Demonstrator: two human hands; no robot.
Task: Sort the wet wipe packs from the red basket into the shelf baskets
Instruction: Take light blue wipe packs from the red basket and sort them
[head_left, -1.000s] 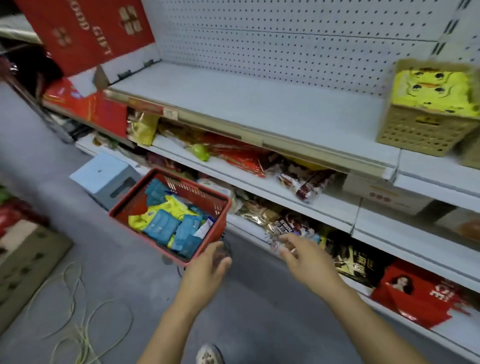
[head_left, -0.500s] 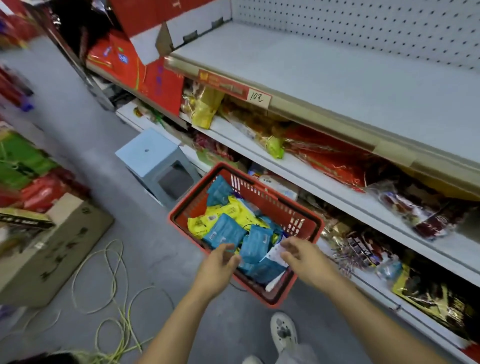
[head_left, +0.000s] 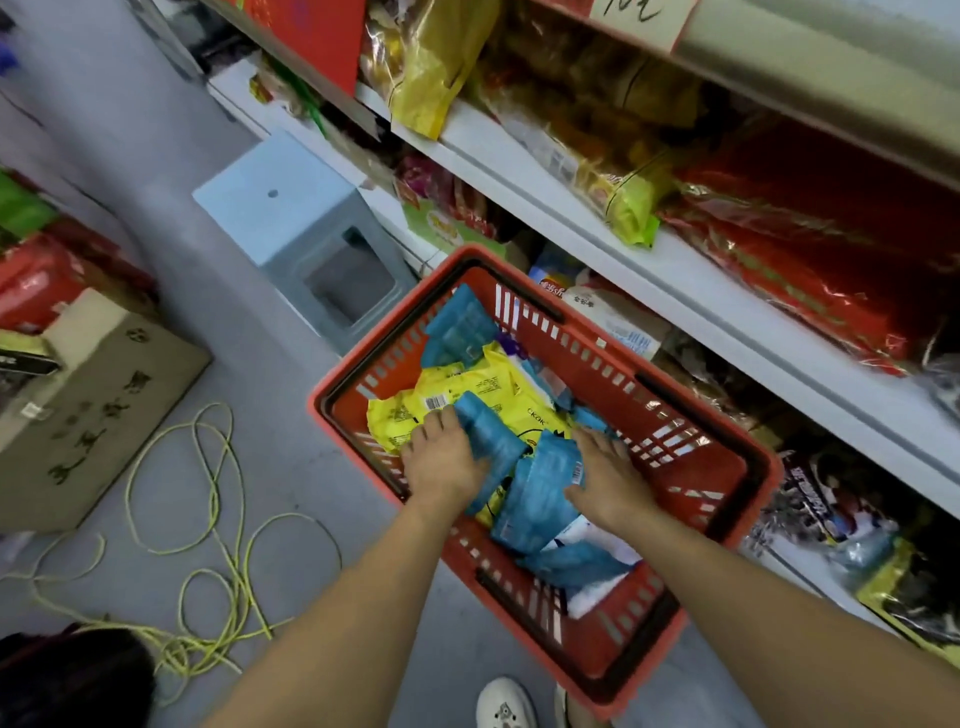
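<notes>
The red basket (head_left: 691, 618) stands on the floor below the shelves, holding blue wet wipe packs and yellow wet wipe packs (head_left: 483, 387). Both my hands are inside it. My left hand (head_left: 441, 460) curls around one blue pack (head_left: 485, 441) that lies over the yellow packs. My right hand (head_left: 605, 478) rests on a second blue pack (head_left: 543, 493), thumb pressed on its face and fingers over its far edge. More blue packs (head_left: 576, 564) lie under my forearms, and another (head_left: 460, 325) leans at the basket's far end. The shelf baskets are out of view.
A grey plastic stool (head_left: 306, 234) stands just beyond the basket. A cardboard box (head_left: 88, 405) and a yellow-green cord (head_left: 208, 519) lie on the floor to the left. Snack-filled shelves (head_left: 649, 270) run along the right. My white shoe (head_left: 506, 704) is by the basket's near corner.
I have leaned down closer over the basket. Both hands went from hovering at its near rim to reaching in and closing on blue packs.
</notes>
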